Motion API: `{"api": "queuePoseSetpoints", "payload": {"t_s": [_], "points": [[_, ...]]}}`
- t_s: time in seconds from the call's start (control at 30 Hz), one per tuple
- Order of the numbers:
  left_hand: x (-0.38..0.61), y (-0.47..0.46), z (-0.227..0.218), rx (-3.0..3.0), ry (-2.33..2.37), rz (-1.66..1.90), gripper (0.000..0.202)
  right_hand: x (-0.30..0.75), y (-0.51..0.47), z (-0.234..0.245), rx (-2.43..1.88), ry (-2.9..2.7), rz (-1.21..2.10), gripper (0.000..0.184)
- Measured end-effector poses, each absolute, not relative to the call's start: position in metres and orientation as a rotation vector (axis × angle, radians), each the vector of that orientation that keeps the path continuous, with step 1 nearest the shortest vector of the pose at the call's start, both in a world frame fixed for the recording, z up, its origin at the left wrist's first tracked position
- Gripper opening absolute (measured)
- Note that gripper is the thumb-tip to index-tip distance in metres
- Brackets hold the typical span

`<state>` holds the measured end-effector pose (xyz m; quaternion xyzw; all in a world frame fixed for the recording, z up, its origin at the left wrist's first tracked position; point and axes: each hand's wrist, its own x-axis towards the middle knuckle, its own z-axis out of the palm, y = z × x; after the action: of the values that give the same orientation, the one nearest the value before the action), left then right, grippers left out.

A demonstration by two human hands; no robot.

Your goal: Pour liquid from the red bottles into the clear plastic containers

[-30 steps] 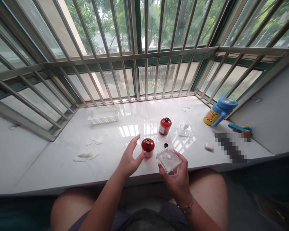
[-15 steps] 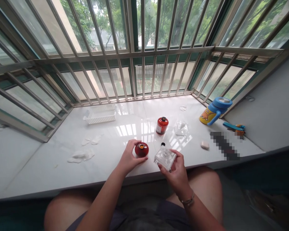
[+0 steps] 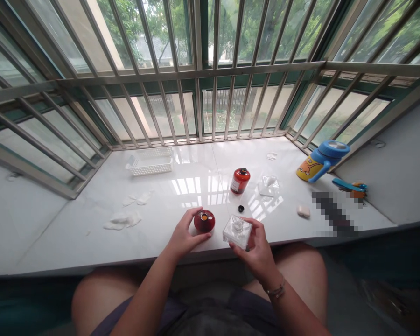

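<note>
My left hand (image 3: 186, 235) is wrapped round an uncapped red bottle (image 3: 203, 223) near the front edge of the white sill. An orange-brown opening shows at the bottle's neck. In my right hand (image 3: 255, 242) is a square clear glass bottle (image 3: 237, 230) with a round neck on top, gripped at its right side between thumb and fingers. It is beside the red bottle and apart from it. Just behind the glass bottle lies a small black cap (image 3: 241, 208). A second red bottle (image 3: 240, 182) with a black cap stands upright farther back.
A clear plastic packaging piece (image 3: 269, 186) lies right of the capped bottle. A blue and yellow mug (image 3: 320, 162) stands at the right, with a pinkish block (image 3: 304, 211) and a blurred dark object (image 3: 332, 212) nearby. Crumpled tissues (image 3: 122, 220) and a white basket (image 3: 152, 163) are left.
The view has shifted slightly, so most things sit a little farther right. The glass bottle is drawn slightly nearer the red bottle, and the black cap shows more fully. Both hands keep their holds.
</note>
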<state>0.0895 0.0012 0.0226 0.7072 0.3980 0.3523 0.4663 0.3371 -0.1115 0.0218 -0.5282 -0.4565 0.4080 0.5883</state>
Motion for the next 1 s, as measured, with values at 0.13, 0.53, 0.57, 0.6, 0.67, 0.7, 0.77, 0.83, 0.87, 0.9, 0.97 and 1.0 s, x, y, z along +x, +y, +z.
{"api": "queuePoseSetpoints", "payload": {"t_s": [0.13, 0.53, 0.57, 0.6, 0.67, 0.7, 0.77, 0.83, 0.87, 0.9, 0.97, 1.0], "points": [[0.087, -0.002, 0.037, 1.721, 0.984, 0.932, 0.077, 0.347, -0.108, 0.025, -1.270, -1.218, 0.871, 0.072], [0.068, -0.015, 0.079, 2.069, 0.958, 0.712, 0.081, 0.358, -0.096, 0.044, -1.346, -1.689, 0.706, 0.067], [0.068, -0.016, 0.079, 2.076, 0.967, 0.695, 0.082, 0.357, -0.095, 0.046, -1.340, -1.709, 0.705, 0.066], [0.067, -0.017, 0.078, 2.083, 0.974, 0.684, 0.082, 0.357, -0.095, 0.048, -1.332, -1.731, 0.704, 0.066], [0.067, -0.017, 0.077, 2.093, 0.982, 0.673, 0.083, 0.356, -0.094, 0.051, -1.308, -1.782, 0.705, 0.067], [0.067, -0.018, 0.077, 2.097, 0.983, 0.668, 0.083, 0.355, -0.093, 0.053, -1.296, -1.805, 0.704, 0.067], [0.067, -0.018, 0.076, 2.107, 0.982, 0.654, 0.083, 0.356, -0.093, 0.055, -1.283, -1.840, 0.702, 0.066], [0.067, -0.018, 0.076, 2.109, 0.977, 0.641, 0.084, 0.357, -0.092, 0.058, -1.285, -1.862, 0.704, 0.067], [0.067, -0.018, 0.076, 2.106, 0.972, 0.637, 0.084, 0.358, -0.092, 0.060, -1.286, -1.873, 0.704, 0.068], [0.068, -0.019, 0.076, 2.101, 0.968, 0.635, 0.084, 0.359, -0.092, 0.063, -1.287, -1.887, 0.701, 0.069], [0.068, -0.020, 0.075, 2.082, 0.960, 0.637, 0.084, 0.361, -0.091, 0.068, -1.288, -1.920, 0.689, 0.069], [0.069, -0.020, 0.075, 2.070, 0.957, 0.639, 0.084, 0.362, -0.091, 0.071, -1.289, -1.938, 0.682, 0.070]]}}
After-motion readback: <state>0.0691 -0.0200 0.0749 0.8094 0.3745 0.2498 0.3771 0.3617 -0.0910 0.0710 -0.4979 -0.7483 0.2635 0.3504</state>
